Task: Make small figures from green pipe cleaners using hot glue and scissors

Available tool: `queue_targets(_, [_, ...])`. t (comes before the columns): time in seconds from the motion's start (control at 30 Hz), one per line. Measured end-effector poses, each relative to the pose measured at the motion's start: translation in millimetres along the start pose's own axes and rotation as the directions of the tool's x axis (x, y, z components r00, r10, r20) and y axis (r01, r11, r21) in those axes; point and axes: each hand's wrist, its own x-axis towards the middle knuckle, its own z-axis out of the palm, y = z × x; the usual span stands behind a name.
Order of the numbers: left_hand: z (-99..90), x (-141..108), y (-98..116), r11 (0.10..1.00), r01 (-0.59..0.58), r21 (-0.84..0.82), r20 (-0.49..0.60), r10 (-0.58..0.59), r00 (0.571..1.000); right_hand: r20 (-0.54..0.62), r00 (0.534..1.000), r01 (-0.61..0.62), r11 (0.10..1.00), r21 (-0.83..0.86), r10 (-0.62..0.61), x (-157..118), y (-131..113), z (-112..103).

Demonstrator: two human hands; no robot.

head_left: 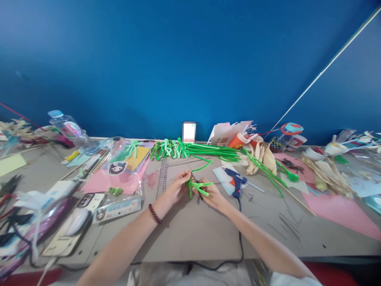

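Note:
My left hand (179, 186) is closed on a bright green pipe-cleaner piece (204, 185) with several short arms spreading out. My right hand (213, 198) is closed around what look like dark-handled scissors (200, 194). Their thin blades point away from me, beside the green piece; whether they touch it I cannot tell. Behind my hands lies a long bundle of green pipe cleaners (212, 151). At its left end, several twisted light and dark green pipe-cleaner figures (169, 148) sit in a row. One bent green strand (205, 163) reaches towards my hands.
A blue glue gun (237, 182) lies to the right, its cord running to the front edge. A metal ruler (162, 178), pink paper (98, 180), and a phone with a white mouse (77, 222) on it are leftward. Orange cups (238, 140) stand near the blue wall (190, 67).

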Motion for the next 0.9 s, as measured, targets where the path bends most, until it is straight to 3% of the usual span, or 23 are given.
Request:
queue_targets(0.1, [0.2,-1,-3,1.0,0.004,-0.005,0.018,-0.004,1.0,0.02,1.0,0.007,0.993,0.119,-0.01,1,2,3])
queue_targets(0.27, [2.5,-2,-5,1.0,0.011,-0.012,0.026,-0.01,1.0,0.075,0.995,-0.085,0.954,0.286,0.067,1,9,8])
queue_targets(0.47, [1.7,-2,-5,1.0,-0.001,0.028,0.043,0.0,0.999,0.105,0.987,-0.16,0.867,0.471,0.125,-2,-4,8])
queue_targets(0.67, [-2.0,0,-10,0.998,-0.008,0.054,0.06,0.005,0.998,0.057,0.996,-0.084,0.914,0.397,0.066,-4,-11,2])
queue_targets(0.9, [1.4,-2,-9,0.999,0.006,0.042,0.111,-0.01,0.994,0.121,0.99,-0.107,0.953,0.284,0.075,-6,-4,5])
